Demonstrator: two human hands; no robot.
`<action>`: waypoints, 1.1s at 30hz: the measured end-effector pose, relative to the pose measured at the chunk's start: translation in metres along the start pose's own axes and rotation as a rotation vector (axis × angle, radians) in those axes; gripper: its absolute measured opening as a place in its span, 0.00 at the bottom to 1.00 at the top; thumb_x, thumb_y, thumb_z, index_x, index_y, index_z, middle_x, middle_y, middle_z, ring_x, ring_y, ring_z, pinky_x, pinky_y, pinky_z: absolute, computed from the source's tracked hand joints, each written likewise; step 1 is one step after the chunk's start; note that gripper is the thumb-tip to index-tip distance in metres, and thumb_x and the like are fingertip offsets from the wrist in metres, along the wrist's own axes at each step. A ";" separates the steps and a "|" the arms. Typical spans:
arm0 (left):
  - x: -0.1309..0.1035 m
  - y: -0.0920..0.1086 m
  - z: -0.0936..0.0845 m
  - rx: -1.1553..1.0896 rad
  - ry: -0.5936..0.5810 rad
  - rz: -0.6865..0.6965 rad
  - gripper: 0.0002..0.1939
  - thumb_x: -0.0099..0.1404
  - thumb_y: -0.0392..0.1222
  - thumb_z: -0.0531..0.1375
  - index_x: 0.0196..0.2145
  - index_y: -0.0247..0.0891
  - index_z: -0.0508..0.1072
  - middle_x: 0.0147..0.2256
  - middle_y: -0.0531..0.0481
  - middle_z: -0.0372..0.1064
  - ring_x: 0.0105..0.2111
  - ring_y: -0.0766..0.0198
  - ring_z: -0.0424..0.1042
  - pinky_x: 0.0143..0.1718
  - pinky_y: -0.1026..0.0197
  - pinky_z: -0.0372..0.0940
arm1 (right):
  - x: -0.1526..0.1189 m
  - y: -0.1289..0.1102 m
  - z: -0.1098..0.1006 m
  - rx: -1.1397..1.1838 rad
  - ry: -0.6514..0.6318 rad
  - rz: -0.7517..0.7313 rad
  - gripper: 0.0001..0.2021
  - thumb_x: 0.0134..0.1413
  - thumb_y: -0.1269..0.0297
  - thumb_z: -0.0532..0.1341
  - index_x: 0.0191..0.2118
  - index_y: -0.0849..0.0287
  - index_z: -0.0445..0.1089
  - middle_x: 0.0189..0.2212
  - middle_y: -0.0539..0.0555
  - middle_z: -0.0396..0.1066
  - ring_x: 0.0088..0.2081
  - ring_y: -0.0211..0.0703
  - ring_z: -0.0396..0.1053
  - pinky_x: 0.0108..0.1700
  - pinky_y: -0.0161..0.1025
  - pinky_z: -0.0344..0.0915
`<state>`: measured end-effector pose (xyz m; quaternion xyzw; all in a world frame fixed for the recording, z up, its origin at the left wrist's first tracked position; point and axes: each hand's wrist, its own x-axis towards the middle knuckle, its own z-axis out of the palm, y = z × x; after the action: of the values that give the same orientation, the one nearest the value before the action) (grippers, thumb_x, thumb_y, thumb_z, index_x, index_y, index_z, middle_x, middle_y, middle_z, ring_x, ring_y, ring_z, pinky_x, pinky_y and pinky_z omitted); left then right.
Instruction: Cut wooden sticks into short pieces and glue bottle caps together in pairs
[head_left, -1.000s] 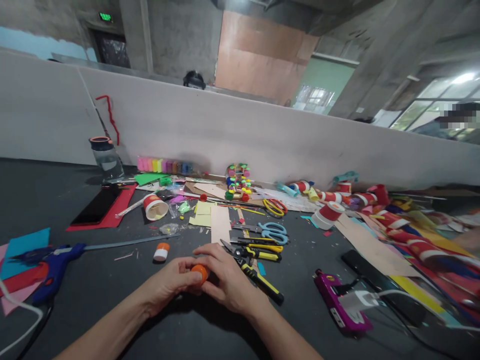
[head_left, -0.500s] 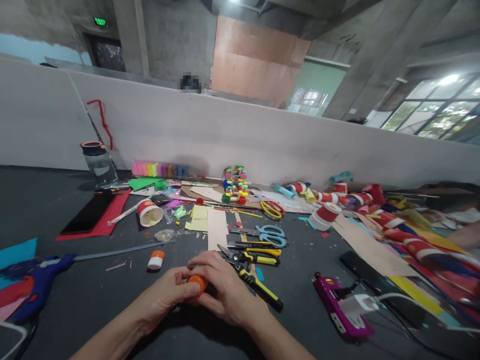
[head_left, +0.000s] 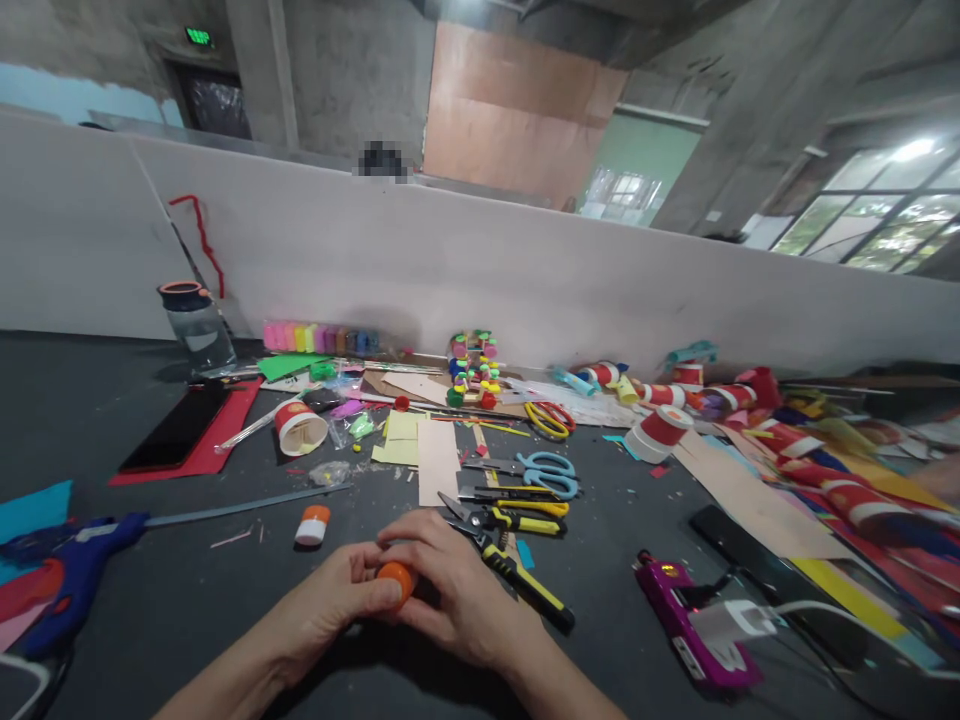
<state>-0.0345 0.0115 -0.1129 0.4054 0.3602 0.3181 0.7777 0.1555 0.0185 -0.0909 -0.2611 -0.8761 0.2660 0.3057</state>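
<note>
My left hand (head_left: 334, 600) and my right hand (head_left: 457, 595) meet low in the middle of the view. Between them is a round orange piece (head_left: 395, 580), pinched with the left thumb on its front and the right fingers curled over its far side. Whether it is clay or a cap I cannot tell. Just left of the hands stands a small tub (head_left: 312, 526), orange above and white below. Yellow-and-black pliers (head_left: 521, 580) lie right beside my right hand, and blue-handled scissors (head_left: 547, 473) rest beyond them.
A blue glue gun (head_left: 82, 570) lies at the left near a phone (head_left: 180, 425) and a water bottle (head_left: 196, 325). A purple power strip (head_left: 694, 630) with plugs and cables is at the right. Red-and-white paper cups (head_left: 660, 433) and coloured paper crowd the far right. A white partition (head_left: 510, 260) closes off the back.
The view has shifted very slightly. Both hands keep the orange piece between them, in nearly the same pose.
</note>
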 end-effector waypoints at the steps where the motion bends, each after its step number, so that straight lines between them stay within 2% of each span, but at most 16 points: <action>1: 0.001 -0.001 -0.001 0.000 0.002 -0.001 0.21 0.51 0.51 0.73 0.36 0.32 0.78 0.29 0.53 0.68 0.28 0.69 0.59 0.31 0.66 0.53 | 0.000 0.001 0.001 -0.004 0.004 0.002 0.16 0.65 0.60 0.64 0.56 0.55 0.67 0.54 0.58 0.68 0.56 0.45 0.64 0.59 0.44 0.62; 5: 0.004 -0.005 -0.005 0.023 -0.024 0.005 0.25 0.52 0.53 0.72 0.40 0.30 0.77 0.32 0.49 0.71 0.30 0.68 0.62 0.33 0.65 0.54 | -0.003 0.004 0.001 -0.035 0.012 0.030 0.23 0.59 0.60 0.69 0.57 0.56 0.65 0.56 0.58 0.66 0.57 0.44 0.63 0.60 0.42 0.62; 9: 0.003 -0.004 -0.004 -0.025 0.003 -0.009 0.24 0.54 0.50 0.72 0.43 0.31 0.75 0.36 0.45 0.74 0.35 0.63 0.69 0.38 0.63 0.59 | -0.004 0.005 0.000 -0.069 0.009 0.049 0.18 0.61 0.70 0.65 0.55 0.57 0.66 0.57 0.58 0.65 0.57 0.44 0.63 0.60 0.41 0.62; 12: 0.002 -0.002 -0.001 -0.076 0.025 0.022 0.22 0.57 0.48 0.71 0.45 0.35 0.73 0.40 0.46 0.74 0.41 0.60 0.72 0.44 0.60 0.62 | -0.003 0.007 0.002 -0.093 0.025 0.065 0.17 0.61 0.73 0.63 0.54 0.58 0.66 0.55 0.59 0.67 0.57 0.45 0.63 0.60 0.42 0.63; 15: 0.002 -0.004 -0.001 -0.010 0.128 0.094 0.23 0.54 0.49 0.73 0.44 0.37 0.72 0.42 0.47 0.73 0.45 0.59 0.72 0.48 0.59 0.63 | -0.003 0.008 0.006 -0.129 0.038 0.092 0.17 0.60 0.75 0.62 0.54 0.59 0.66 0.54 0.59 0.68 0.55 0.47 0.64 0.58 0.44 0.65; 19: 0.002 -0.010 -0.004 0.082 0.264 0.106 0.24 0.51 0.50 0.74 0.39 0.38 0.70 0.38 0.50 0.72 0.39 0.62 0.72 0.43 0.60 0.66 | -0.005 0.007 0.010 -0.189 0.059 0.127 0.21 0.58 0.76 0.62 0.57 0.59 0.64 0.54 0.60 0.68 0.55 0.50 0.66 0.58 0.46 0.67; 22: 0.000 -0.009 -0.005 0.049 0.248 0.087 0.23 0.54 0.51 0.73 0.39 0.38 0.68 0.38 0.50 0.73 0.40 0.62 0.73 0.43 0.61 0.65 | -0.008 0.007 0.009 -0.214 0.076 0.145 0.22 0.59 0.75 0.62 0.58 0.57 0.62 0.53 0.59 0.69 0.54 0.50 0.67 0.56 0.46 0.68; 27: -0.003 0.002 -0.002 -0.024 0.153 0.050 0.19 0.60 0.48 0.68 0.43 0.39 0.67 0.38 0.49 0.75 0.39 0.65 0.73 0.44 0.62 0.63 | -0.013 0.014 0.005 -0.212 0.089 0.126 0.15 0.67 0.68 0.59 0.57 0.55 0.62 0.52 0.59 0.69 0.54 0.49 0.68 0.54 0.46 0.70; 30: -0.004 0.005 0.002 0.102 0.298 0.088 0.21 0.53 0.38 0.70 0.43 0.40 0.68 0.40 0.50 0.74 0.40 0.63 0.72 0.43 0.62 0.64 | -0.012 0.017 0.006 -0.201 0.112 0.108 0.14 0.68 0.68 0.58 0.57 0.57 0.61 0.52 0.61 0.69 0.53 0.50 0.69 0.53 0.49 0.70; 33: -0.006 0.004 0.004 0.302 0.425 0.171 0.20 0.52 0.37 0.70 0.42 0.39 0.71 0.37 0.51 0.74 0.37 0.64 0.71 0.42 0.61 0.65 | -0.010 0.016 0.007 -0.165 0.124 0.107 0.13 0.68 0.69 0.57 0.56 0.57 0.62 0.48 0.59 0.72 0.49 0.49 0.71 0.50 0.46 0.71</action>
<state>-0.0353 0.0070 -0.1062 0.4700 0.5230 0.4033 0.5856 0.1623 0.0220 -0.1095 -0.3476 -0.8594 0.1921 0.3220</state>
